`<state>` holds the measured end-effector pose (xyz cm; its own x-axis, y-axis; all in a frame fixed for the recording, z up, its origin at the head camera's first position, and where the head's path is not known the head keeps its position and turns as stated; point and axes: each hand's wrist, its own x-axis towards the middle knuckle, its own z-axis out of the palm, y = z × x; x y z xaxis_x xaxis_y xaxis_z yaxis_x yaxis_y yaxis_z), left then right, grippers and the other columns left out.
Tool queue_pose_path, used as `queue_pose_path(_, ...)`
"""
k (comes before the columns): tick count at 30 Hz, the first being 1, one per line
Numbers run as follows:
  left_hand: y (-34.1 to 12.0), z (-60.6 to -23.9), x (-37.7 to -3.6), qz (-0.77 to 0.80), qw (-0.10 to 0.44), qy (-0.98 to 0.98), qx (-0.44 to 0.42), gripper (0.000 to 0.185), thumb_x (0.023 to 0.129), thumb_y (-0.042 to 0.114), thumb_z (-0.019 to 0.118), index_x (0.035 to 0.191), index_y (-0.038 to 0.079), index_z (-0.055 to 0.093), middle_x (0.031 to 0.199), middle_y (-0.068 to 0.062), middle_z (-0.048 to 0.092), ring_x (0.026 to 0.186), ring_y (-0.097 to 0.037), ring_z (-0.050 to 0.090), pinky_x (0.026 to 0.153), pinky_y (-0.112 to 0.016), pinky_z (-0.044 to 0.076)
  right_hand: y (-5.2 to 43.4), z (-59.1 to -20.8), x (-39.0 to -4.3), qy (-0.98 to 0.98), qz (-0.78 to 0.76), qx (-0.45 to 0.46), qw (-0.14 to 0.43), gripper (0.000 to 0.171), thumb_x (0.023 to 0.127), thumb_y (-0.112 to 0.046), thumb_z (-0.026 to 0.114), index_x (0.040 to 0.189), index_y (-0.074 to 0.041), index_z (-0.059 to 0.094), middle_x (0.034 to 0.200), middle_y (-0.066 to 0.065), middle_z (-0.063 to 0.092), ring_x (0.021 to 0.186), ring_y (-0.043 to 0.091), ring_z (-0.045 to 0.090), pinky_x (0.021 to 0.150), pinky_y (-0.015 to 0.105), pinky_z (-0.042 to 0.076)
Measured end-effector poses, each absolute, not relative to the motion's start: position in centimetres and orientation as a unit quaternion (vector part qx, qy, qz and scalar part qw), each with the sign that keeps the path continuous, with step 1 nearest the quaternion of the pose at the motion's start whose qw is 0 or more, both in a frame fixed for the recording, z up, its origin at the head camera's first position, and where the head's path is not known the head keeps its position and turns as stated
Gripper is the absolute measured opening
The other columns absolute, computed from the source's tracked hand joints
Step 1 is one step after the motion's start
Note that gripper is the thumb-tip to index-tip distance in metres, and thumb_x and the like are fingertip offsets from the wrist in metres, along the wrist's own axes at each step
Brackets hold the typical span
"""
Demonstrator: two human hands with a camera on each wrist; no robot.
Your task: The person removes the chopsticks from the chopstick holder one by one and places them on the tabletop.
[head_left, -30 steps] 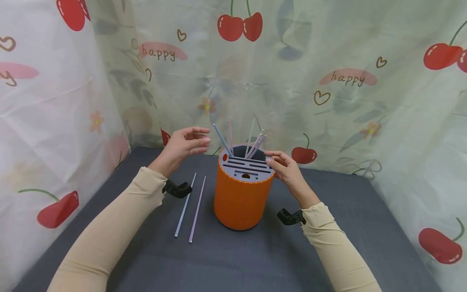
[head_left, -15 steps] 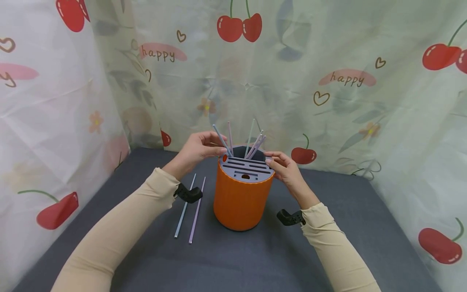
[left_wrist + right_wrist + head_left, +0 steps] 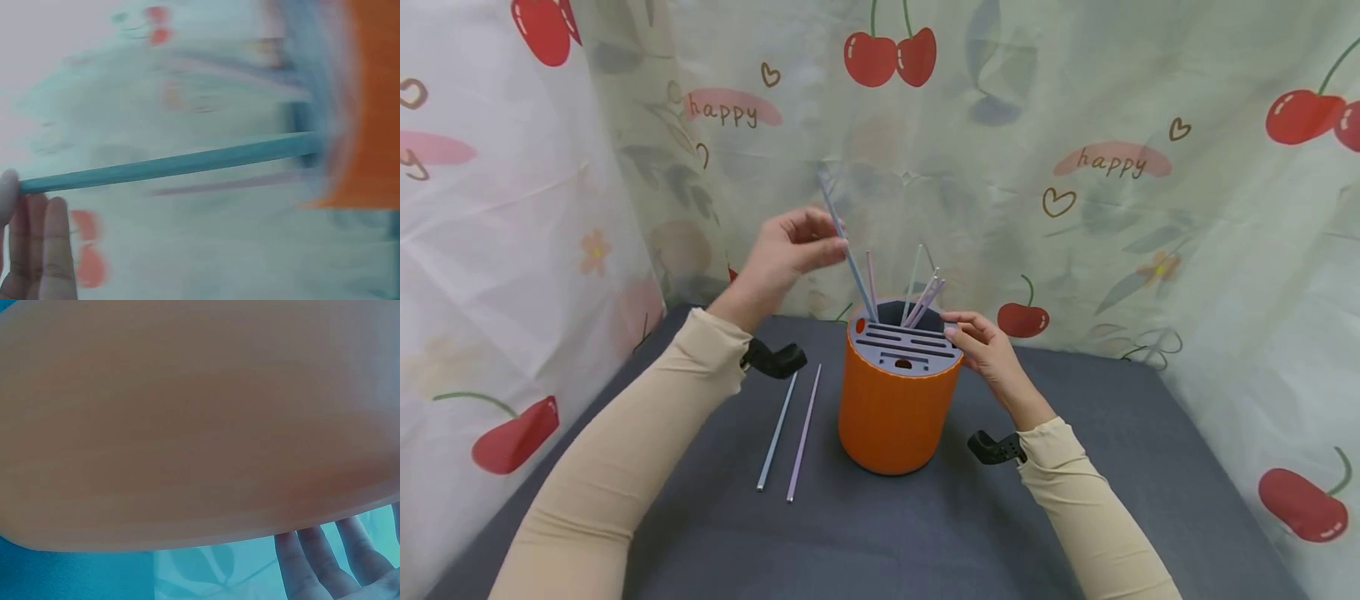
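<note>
My left hand (image 3: 793, 247) pinches a blue chopstick (image 3: 850, 258) between thumb and fingers, above an orange knife holder (image 3: 895, 417). The chopstick leans left, its lower end inside the holder's open rear compartment. In the left wrist view, the blue chopstick (image 3: 175, 164) runs from the fingertips (image 3: 57, 212) to the holder's top. Several other chopsticks (image 3: 927, 302), in pink, green and purple, stand in the same compartment. My right hand (image 3: 988, 343) grips the holder's right rim. In the right wrist view its fingers (image 3: 300, 565) lie partly hidden behind the holder's wall (image 3: 187, 425).
Two chopsticks lie on the dark tabletop left of the holder, one blue (image 3: 777, 433) and one purple (image 3: 805, 433). The holder's grey lid (image 3: 910, 350) has several slots. A cherry-print curtain (image 3: 985, 192) hangs behind and at both sides.
My left hand first moved right to the blue chopstick at the holder, then rose with it, so more of the stick shows above the rim. The right hand has stayed at the rim.
</note>
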<state>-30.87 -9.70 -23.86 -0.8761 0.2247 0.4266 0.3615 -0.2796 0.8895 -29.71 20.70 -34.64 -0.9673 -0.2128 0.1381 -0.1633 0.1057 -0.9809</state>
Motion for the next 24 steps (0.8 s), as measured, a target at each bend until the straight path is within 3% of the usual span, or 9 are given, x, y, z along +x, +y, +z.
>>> queue_pose_path(5, -12.9, -19.2, -30.3, -0.839, 0.119, -0.468, -0.25, 0.019, 0.082, -0.009, 0.069, 0.097, 0.002, 0.067, 0.085, -0.008, 0.064, 0.075, -0.017, 0.067, 0.076, -0.031, 0.06, 20.6, -34.6, -29.7, 0.745, -0.654, -0.127, 0.018, 0.038, 0.098, -0.026, 0.059, 0.132, -0.009, 0.053, 0.111, -0.002, 0.057, 0.101, 0.014, 0.057, 0.085, 0.025, 0.054)
queue_pose_path(9, -15.3, -19.4, -30.7, -0.85, 0.126, -0.476, -0.189, 0.031, 0.08, -0.005, 0.073, 0.109, 0.002, 0.065, 0.086, -0.008, 0.065, 0.075, -0.017, 0.067, 0.072, -0.03, 0.061, 20.6, -34.6, -29.8, 0.748, -0.651, -0.125, 0.019, 0.04, 0.097, -0.027, 0.059, 0.132, -0.01, 0.052, 0.114, -0.001, 0.056, 0.103, 0.016, 0.056, 0.087, 0.026, 0.053)
queue_pose_path(12, -16.4, -22.5, -32.0, -0.824, 0.09, -0.546, -0.126, 0.044, 0.081, -0.002, 0.073, 0.122, 0.003, 0.061, 0.084, -0.004, 0.067, 0.075, -0.014, 0.068, 0.071, -0.026, 0.061, 20.7, -34.6, -29.8, 0.749, -0.65, -0.126, 0.02, 0.04, 0.097, -0.028, 0.059, 0.133, -0.01, 0.052, 0.115, -0.001, 0.056, 0.105, 0.016, 0.055, 0.087, 0.026, 0.053)
queue_pose_path(18, -18.1, -32.4, -34.5, -0.7, 0.004, -0.712, -0.055, 0.056, 0.088, 0.003, 0.068, 0.14, -0.001, 0.047, 0.083, 0.005, 0.068, 0.074, -0.005, 0.067, 0.074, -0.023, 0.059, 20.7, -34.6, -29.8, 0.745, -0.654, -0.13, 0.019, 0.038, 0.098, -0.026, 0.058, 0.132, -0.01, 0.053, 0.113, -0.002, 0.057, 0.103, 0.015, 0.056, 0.087, 0.025, 0.054)
queue_pose_path(24, -18.3, -40.0, -35.4, -0.625, -0.069, -0.778, 0.009, 0.051, 0.09, 0.003, 0.066, 0.138, -0.001, 0.05, 0.099, -0.01, 0.07, 0.077, -0.007, 0.068, 0.082, -0.033, 0.059, 20.7, -34.6, -29.7, 0.744, -0.655, -0.128, 0.019, 0.036, 0.098, -0.026, 0.058, 0.131, -0.011, 0.053, 0.114, -0.002, 0.057, 0.104, 0.015, 0.056, 0.087, 0.025, 0.054)
